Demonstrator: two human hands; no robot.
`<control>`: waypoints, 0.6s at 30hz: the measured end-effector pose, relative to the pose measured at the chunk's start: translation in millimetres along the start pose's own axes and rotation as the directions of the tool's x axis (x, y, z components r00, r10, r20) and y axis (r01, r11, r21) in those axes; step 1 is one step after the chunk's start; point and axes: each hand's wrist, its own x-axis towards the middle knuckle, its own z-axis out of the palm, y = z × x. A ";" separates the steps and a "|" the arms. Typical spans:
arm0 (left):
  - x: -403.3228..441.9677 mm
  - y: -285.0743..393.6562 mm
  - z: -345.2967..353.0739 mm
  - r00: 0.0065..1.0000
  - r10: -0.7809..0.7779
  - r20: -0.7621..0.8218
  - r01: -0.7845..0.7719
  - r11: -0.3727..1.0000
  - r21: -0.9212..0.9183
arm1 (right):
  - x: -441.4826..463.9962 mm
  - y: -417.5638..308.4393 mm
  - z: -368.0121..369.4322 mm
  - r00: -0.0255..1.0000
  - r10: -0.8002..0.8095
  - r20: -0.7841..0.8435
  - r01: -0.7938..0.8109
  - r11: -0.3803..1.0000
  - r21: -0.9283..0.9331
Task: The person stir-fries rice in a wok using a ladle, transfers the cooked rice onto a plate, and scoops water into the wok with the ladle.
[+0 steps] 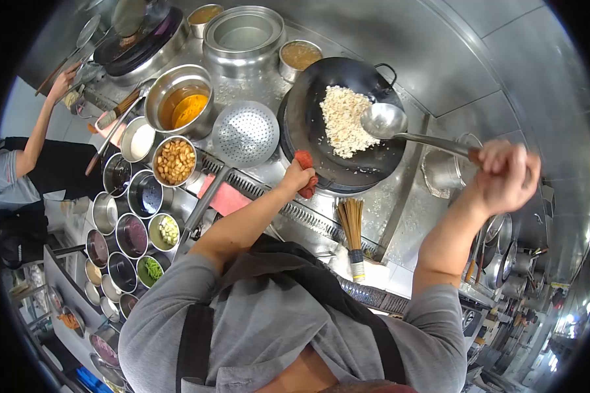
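My left hand (297,177) is closed on a folded red cloth (307,190) at the near left rim of a dark wok (364,171). Inside the wok lies a mound of fried rice (343,124) with small light bits through it. A long-handled ladle (385,120) has its round metal bowl at the right edge of the rice. My right hand (507,175) is wrapped around the far end of the ladle's handle, out past the wok's right side.
Left of the wok sits a perforated strainer (245,134), with a pot of orange oil (189,108) beyond it. Several ingredient bowls crowd the left, including diced brown cubes (175,161). A bamboo brush (352,229) lies in front. Another person's hand (63,82) works at far left.
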 end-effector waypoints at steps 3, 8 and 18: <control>-0.4 -6.2 11.1 0.965 0.194 -0.177 -0.200 0.980 -0.019 | -41.4 73.9 -15.7 0.999 0.015 0.030 -0.010 0.988 -0.156; -4.0 1.1 5.0 0.988 0.148 -0.045 -0.150 0.987 -0.053 | -45.6 109.1 10.4 0.995 0.091 -0.045 -0.094 0.993 -0.070; -8.4 4.8 8.3 0.990 0.121 -0.077 -0.126 0.990 -0.067 | -91.6 104.7 8.8 0.971 0.104 0.215 -0.091 0.993 -0.071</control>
